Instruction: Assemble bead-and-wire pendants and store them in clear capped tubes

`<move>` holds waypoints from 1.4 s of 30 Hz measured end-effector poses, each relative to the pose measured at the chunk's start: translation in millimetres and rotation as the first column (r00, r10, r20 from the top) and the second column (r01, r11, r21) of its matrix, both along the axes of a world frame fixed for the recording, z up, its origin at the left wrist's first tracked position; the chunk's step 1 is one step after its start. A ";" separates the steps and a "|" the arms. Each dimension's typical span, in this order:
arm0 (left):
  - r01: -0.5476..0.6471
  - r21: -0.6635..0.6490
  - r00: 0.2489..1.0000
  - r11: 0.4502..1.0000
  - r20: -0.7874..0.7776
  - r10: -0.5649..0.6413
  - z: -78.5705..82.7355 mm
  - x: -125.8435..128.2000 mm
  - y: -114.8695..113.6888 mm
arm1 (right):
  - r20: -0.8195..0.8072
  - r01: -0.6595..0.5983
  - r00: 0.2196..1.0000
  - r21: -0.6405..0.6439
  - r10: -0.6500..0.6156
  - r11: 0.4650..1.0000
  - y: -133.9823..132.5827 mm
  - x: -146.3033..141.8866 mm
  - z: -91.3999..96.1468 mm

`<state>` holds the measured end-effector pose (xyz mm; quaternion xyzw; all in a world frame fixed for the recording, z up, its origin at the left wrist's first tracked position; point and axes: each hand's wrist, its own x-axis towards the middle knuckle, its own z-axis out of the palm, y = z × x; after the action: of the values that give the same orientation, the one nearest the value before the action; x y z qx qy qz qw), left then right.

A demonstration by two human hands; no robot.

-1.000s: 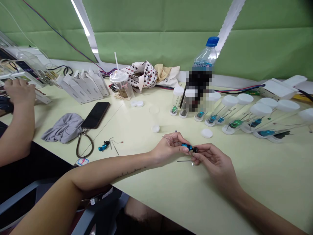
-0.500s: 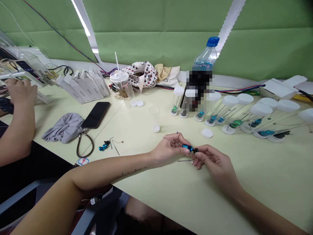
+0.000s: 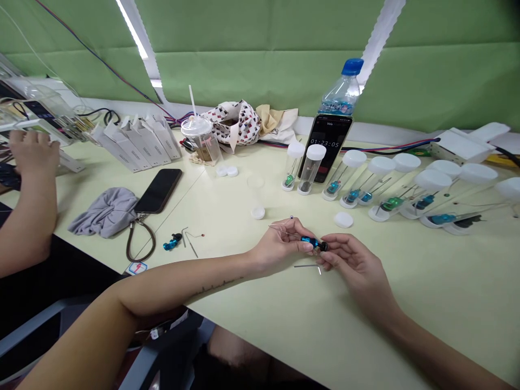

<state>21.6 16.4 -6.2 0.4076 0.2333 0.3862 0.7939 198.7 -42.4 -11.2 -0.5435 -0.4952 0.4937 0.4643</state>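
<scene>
My left hand (image 3: 280, 244) pinches a small blue metal cylinder with a black end (image 3: 309, 242), held just above the table. A thin bent wire with a small dark tip (image 3: 281, 225) also sticks out from its fingers. At the black end, my right hand (image 3: 351, 265) has its thumb and fingertips closed around the rim; its other fingers are curled. Beneath the hands an L-shaped hex key (image 3: 307, 266) lies on the table. To the left lie a similar blue and black piece (image 3: 173, 241), another hex key (image 3: 189, 244) and a red-tipped wire (image 3: 195, 234).
Several white-capped clear tubes (image 3: 351, 176) holding coloured parts stand at right, by a propped phone (image 3: 327, 143) and a bottle (image 3: 341, 95). A loose white cap (image 3: 343, 219) and an uncapped tube (image 3: 257, 213) are nearer. Another person's arm (image 3: 34, 200) is at far left.
My right fingers have eased slightly apart at the cylinder's black end, showing more of it. The hex key's short end beneath them is now uncovered. My left hand keeps its hold.
</scene>
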 end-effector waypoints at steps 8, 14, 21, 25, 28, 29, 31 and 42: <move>0.043 0.049 0.996 0.998 0.081 -0.047 0.2 1.0 -2.2 | 0.006 -0.007 1.000 -0.009 0.007 1.000 -2.4 0.1 2.5; 0.040 0.099 0.998 0.994 0.050 -0.045 -2.4 -0.4 -1.2 | 0.013 -0.037 0.999 -0.045 0.037 0.998 -2.7 3.6 0.8; 0.044 0.167 0.999 0.985 -0.005 -0.044 -1.1 -1.7 -1.3 | 0.007 -0.053 0.999 -0.058 0.053 0.997 -3.2 3.5 4.3; 0.054 0.183 0.998 0.982 -0.034 -0.049 0.8 -2.6 -1.7 | 0.007 -0.092 0.996 -0.058 0.092 0.994 -1.8 2.5 6.0; 0.067 0.186 0.997 0.980 -0.047 -0.060 1.9 -3.2 -1.8 | 0.018 -0.126 0.992 -0.057 0.128 0.990 -1.4 2.0 7.1; 0.070 0.186 0.997 0.980 -0.051 -0.061 2.2 -3.2 -1.8 | 0.022 -0.133 0.991 -0.057 0.134 0.989 -1.3 1.9 7.3; 0.071 0.187 0.996 0.980 -0.057 -0.061 2.4 -3.3 -1.7 | 0.029 -0.137 0.990 -0.057 0.138 0.989 -1.2 1.6 7.6; 0.072 0.228 0.995 0.971 -0.089 -0.053 2.2 -3.9 -2.1 | 0.070 -0.154 0.985 -0.094 0.160 0.984 -1.0 1.9 4.7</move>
<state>17.7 14.3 -4.1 0.5200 0.2065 0.3684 0.7424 200.5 -43.4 -6.5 -0.5415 -0.5317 0.5289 0.3799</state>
